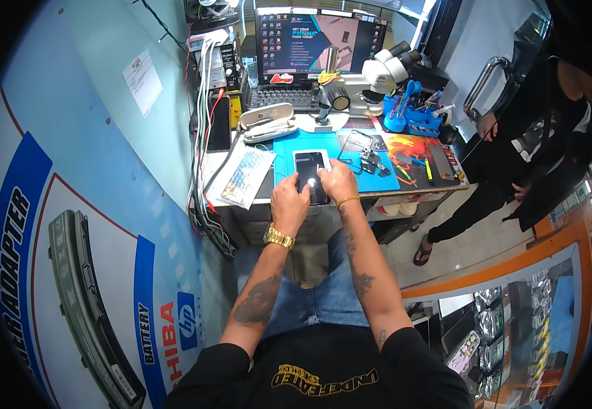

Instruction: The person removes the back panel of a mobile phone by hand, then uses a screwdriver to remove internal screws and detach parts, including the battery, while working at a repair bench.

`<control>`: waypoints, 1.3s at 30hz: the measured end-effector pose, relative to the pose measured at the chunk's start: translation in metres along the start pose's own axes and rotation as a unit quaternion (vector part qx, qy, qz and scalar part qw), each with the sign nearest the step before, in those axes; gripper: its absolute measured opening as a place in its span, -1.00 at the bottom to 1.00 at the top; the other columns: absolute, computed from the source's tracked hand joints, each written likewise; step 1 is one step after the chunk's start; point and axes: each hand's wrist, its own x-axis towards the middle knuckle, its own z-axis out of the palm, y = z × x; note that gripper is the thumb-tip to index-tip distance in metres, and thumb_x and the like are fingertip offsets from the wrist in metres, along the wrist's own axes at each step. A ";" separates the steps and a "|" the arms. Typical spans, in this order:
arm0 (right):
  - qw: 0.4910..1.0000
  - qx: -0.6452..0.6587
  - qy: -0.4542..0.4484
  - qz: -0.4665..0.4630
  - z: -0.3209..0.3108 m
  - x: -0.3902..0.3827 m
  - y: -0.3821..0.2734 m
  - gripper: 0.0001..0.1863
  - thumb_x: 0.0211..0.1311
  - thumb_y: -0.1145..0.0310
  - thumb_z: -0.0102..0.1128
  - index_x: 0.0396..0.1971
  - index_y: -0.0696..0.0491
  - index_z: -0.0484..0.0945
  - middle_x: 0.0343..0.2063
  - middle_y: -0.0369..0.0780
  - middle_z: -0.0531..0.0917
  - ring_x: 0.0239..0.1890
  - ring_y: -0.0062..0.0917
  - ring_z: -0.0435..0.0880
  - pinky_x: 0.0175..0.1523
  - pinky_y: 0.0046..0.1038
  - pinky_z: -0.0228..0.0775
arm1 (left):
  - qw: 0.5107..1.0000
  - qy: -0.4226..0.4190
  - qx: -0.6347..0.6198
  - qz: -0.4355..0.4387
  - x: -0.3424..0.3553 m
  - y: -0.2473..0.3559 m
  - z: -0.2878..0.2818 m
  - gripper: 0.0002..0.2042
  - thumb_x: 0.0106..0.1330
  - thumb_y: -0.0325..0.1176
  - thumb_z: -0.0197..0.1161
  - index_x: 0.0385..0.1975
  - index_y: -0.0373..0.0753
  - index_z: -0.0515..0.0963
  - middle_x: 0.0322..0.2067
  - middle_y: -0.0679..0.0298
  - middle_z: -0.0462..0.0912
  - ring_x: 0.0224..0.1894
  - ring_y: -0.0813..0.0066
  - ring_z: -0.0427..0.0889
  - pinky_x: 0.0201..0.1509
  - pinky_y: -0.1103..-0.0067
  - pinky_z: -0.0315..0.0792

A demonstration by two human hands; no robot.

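Phone (pixel 308 165) being pinched between thumbs and fingers of left hand (pixel 288 203) and right hand (pixel 340 180), at blue mat's (pixel 284 153) near edge

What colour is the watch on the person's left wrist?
The watch near the left hand is gold, best seen in the head view.

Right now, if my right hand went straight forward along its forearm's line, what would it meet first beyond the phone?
Probably the microscope's white base, across the blue mat; how high your right hand is above that mat is unclear.
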 end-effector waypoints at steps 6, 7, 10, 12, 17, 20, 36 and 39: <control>0.975 0.216 -0.021 0.044 0.027 0.035 0.046 -0.42 -0.12 0.34 0.42 -0.04 0.32 0.57 -0.23 0.05 0.70 -0.21 -0.25 0.71 -0.06 -0.37 0.54 | 0.999 -0.028 -0.024 -0.040 0.007 -0.001 0.004 -0.62 0.10 -0.26 0.38 -0.13 -0.38 0.64 -0.36 -0.08 0.70 -0.30 0.08 0.72 -0.16 0.35 0.56; 0.956 0.287 -0.042 0.047 0.028 0.034 0.045 -0.44 -0.14 0.41 0.44 -0.06 0.34 0.57 -0.32 0.01 0.72 -0.34 -0.32 0.73 -0.19 -0.38 0.58 | 0.999 -0.026 -0.023 -0.041 0.007 0.000 0.002 -0.62 0.10 -0.26 0.38 -0.13 -0.38 0.64 -0.36 -0.08 0.70 -0.30 0.08 0.72 -0.16 0.35 0.56; 0.924 0.350 -0.112 0.109 0.010 0.029 0.031 -0.56 -0.04 0.55 0.41 -0.10 0.31 0.55 -0.56 -0.23 0.63 -0.62 -0.59 0.57 -0.54 -0.46 0.48 | 0.998 -0.043 -0.004 -0.053 0.008 0.000 -0.001 -0.59 0.14 -0.17 0.33 -0.13 -0.38 0.64 -0.39 -0.09 0.70 -0.30 0.06 0.72 -0.15 0.34 0.56; 0.918 0.358 -0.122 0.122 0.003 0.025 0.023 -0.56 -0.03 0.54 0.41 -0.09 0.30 0.54 -0.57 -0.25 0.63 -0.63 -0.61 0.56 -0.55 -0.47 0.48 | 0.997 -0.044 -0.001 -0.060 0.008 -0.002 -0.002 -0.59 0.15 -0.17 0.32 -0.12 -0.37 0.64 -0.39 -0.09 0.70 -0.30 0.06 0.72 -0.15 0.34 0.56; 0.912 0.368 -0.129 0.127 0.004 0.024 0.022 -0.60 0.00 0.53 0.41 -0.12 0.28 0.55 -0.55 -0.27 0.64 -0.62 -0.63 0.56 -0.55 -0.49 0.46 | 0.997 -0.037 -0.022 -0.069 0.007 -0.003 0.000 -0.60 0.18 -0.18 0.27 -0.11 -0.37 0.63 -0.38 -0.09 0.70 -0.29 0.06 0.72 -0.13 0.34 0.55; 0.891 0.412 -0.135 0.131 0.006 0.022 0.028 -0.60 -0.01 0.51 0.43 -0.13 0.27 0.55 -0.54 -0.27 0.64 -0.64 -0.66 0.52 -0.57 -0.53 0.42 | 0.995 -0.037 -0.032 -0.084 0.006 0.005 -0.004 -0.60 0.19 -0.18 0.26 -0.10 -0.37 0.63 -0.40 -0.08 0.70 -0.30 0.07 0.72 -0.14 0.35 0.55; 0.752 0.605 -0.232 0.117 -0.030 -0.003 0.046 -0.80 0.21 0.55 0.26 -0.18 0.08 0.51 -0.34 -0.31 0.67 -0.32 -0.63 0.69 -0.20 -0.57 0.62 | 0.882 -0.125 -0.391 -0.231 0.013 0.010 -0.017 -0.60 0.41 -0.24 0.16 0.14 -0.35 0.46 -0.13 0.25 0.66 -0.21 0.62 0.62 -0.28 0.70 0.45; 0.754 0.605 -0.231 0.112 -0.023 -0.001 0.051 -0.78 0.20 0.55 0.26 -0.15 0.10 0.52 -0.33 -0.30 0.67 -0.31 -0.63 0.70 -0.19 -0.57 0.62 | 0.843 -0.159 -0.448 -0.250 0.016 0.014 -0.016 -0.58 0.36 -0.29 0.24 0.14 -0.36 0.46 -0.19 0.31 0.65 -0.29 0.70 0.57 -0.31 0.74 0.42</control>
